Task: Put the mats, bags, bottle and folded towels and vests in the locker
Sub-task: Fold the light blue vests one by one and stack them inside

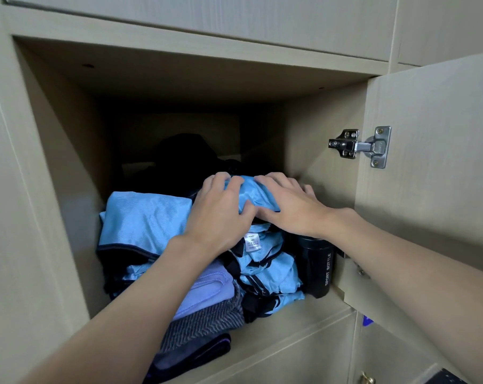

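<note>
The open locker holds folded light-blue vests with black trim in two stacks, one on the left and one on the right. My left hand and my right hand press flat on the topmost blue vest of the right stack, fingers spread. In front lie folded towels, lilac over grey striped. A black sport bottle stands at the right wall under my right wrist. Dark bags fill the back, hard to make out.
The locker door stands open to the right on a metal hinge. Closed cabinet fronts surround the compartment above, below and left. A small brass knob shows on a lower door.
</note>
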A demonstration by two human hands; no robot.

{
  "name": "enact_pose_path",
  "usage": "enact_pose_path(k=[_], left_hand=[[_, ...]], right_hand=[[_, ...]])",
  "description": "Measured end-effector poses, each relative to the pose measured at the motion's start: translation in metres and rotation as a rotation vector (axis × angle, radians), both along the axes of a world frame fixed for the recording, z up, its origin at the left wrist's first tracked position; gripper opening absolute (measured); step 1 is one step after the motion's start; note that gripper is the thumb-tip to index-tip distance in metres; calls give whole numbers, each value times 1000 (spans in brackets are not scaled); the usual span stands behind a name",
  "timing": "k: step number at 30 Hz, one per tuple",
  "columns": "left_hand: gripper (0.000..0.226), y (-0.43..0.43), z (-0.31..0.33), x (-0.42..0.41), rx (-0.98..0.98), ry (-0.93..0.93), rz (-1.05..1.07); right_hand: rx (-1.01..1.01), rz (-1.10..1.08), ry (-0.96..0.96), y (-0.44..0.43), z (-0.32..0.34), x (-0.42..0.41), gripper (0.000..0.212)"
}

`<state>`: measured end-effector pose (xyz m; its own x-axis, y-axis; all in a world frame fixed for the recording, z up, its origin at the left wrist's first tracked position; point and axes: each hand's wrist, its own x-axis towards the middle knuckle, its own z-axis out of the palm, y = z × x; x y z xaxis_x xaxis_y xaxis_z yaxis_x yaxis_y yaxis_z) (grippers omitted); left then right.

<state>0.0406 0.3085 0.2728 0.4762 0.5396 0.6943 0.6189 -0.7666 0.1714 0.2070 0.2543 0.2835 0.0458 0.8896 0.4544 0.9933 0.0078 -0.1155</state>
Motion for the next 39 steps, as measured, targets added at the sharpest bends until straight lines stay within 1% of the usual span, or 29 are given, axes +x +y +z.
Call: enact_pose_path(k=[7, 12, 15, 17, 19, 21, 23, 26, 28, 32, 34, 36, 39], left_hand=[[48, -9, 8, -16, -12, 14, 14], [43, -26, 7, -27, -39, -8, -52], [44, -46, -1, -33, -29, -17, -113], [45, -63, -16, -37, -63, -14, -168], [39, -82, -41, -39, -128, 5, -231], [37, -102, -69, -40, -173, 30, -271], [33, -123, -101, -42, -241, 72, -300], [20, -153, -156, -47, -369, 148, -277], [17, -175, -195, -51, -452, 200, -264], [8, -216, -283, -66, -645, 390, -285], [14, -233, -325, -75, -716, 456, -332], [5, -249, -365, -85, -776, 518, -353], [24, -269, -424, -102, -852, 628, -309]], right_hand=[[12, -19, 21, -12, 4, -11, 72], [32, -34, -5, -35, 3, -19, 71], [81, -38, 28, -65, -9, -26, 65], [136, -45, 63, -90, -30, -33, 58], [155, -73, 99, -117, -62, -39, 53], [109, -101, 136, -146, -97, -45, 50], [23, -134, 193, -174, -135, -50, 49], [-122, -176, 261, -214, -195, -57, 45], [-213, -203, 316, -242, -235, -63, 43], [-373, -264, 402, -298, -312, -81, 40], [-445, -294, 450, -322, -350, -91, 39], [-519, -319, 497, -344, -389, -102, 37], [-611, -340, 543, -374, -443, -121, 39]])
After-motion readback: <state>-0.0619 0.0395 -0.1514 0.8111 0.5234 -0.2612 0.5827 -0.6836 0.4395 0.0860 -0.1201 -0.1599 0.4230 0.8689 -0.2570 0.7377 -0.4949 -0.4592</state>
